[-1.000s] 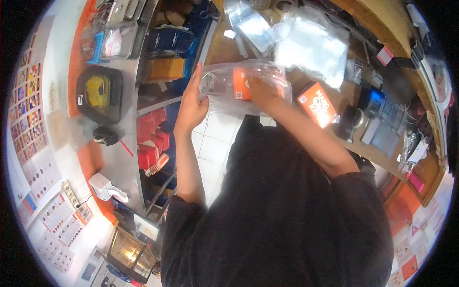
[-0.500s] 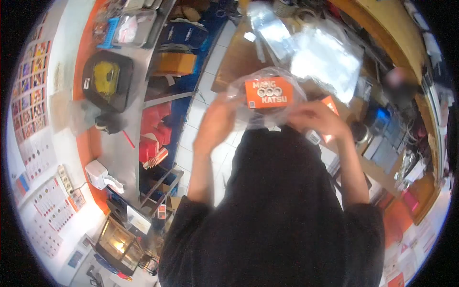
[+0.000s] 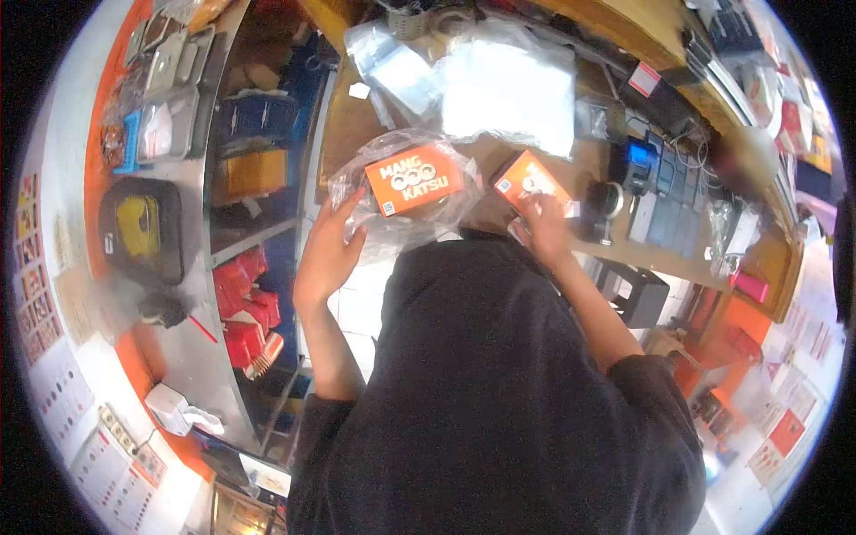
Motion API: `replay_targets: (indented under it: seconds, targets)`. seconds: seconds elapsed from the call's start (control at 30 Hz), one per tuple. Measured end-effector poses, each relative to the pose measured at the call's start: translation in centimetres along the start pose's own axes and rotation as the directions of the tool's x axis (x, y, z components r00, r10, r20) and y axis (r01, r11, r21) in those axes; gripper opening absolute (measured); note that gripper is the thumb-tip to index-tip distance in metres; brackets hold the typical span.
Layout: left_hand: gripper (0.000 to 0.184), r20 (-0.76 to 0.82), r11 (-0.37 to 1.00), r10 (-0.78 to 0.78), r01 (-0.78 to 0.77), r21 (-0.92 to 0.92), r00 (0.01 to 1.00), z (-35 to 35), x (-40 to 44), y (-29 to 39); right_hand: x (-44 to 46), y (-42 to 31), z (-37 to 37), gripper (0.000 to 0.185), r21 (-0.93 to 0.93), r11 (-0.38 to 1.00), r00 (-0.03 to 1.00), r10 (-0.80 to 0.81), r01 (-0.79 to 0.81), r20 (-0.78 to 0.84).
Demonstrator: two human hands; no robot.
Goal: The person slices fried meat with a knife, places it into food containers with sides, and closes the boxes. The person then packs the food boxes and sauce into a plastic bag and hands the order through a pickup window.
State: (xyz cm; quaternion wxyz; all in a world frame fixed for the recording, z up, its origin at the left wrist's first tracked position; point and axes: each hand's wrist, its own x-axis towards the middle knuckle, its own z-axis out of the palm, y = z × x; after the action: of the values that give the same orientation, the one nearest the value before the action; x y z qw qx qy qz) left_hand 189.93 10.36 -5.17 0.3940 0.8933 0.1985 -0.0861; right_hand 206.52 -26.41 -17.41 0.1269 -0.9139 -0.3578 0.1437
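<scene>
An orange box (image 3: 414,181) printed "MANG KATSU" sits inside a clear plastic bag (image 3: 464,203) near the front of the wooden table. My left hand (image 3: 326,265) is at the bag's left side, its fingers and thumb curved around the loose film. Further right lies a second orange box (image 3: 528,176), tilted, outside the bag. My right hand (image 3: 546,230) grips its near edge, with the fingertips on the printed top. The underside of that box is hidden.
Behind the boxes lies a stack of clear plastic sheets or bags (image 3: 510,94). A lit device (image 3: 639,153) and several flat grey items (image 3: 664,209) are to the right. A metal counter (image 3: 192,267) with a black tray (image 3: 143,227) runs along the left.
My right hand has left the plastic bag and taken hold of the second orange box. The view has swung right, and the bagged box now appears further left and tilted.
</scene>
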Motion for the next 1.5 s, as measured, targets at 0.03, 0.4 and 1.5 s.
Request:
replay_targets:
  seconds: [0.03,0.4,1.5]
  targets:
    - [0.056,0.003,1.000,0.017,-0.017,0.006,1.000,-0.2,0.1,0.3,-0.6,-0.2,-0.2,0.066,-0.001,1.000,1.000,0.011,-0.011,-0.014]
    - [0.054,0.033,0.992,0.127,-0.127,0.003,0.991,0.6,1.3,-0.4,-5.9,2.0,7.0,0.023,0.474,0.744,0.861,0.505,-0.472,0.064]
    - [0.067,0.022,0.987,0.152,-0.151,-0.061,0.988,-1.3,1.3,-1.2,6.4,-0.6,-4.6,0.070,0.062,0.989,0.983,0.142,-0.135,-0.118]
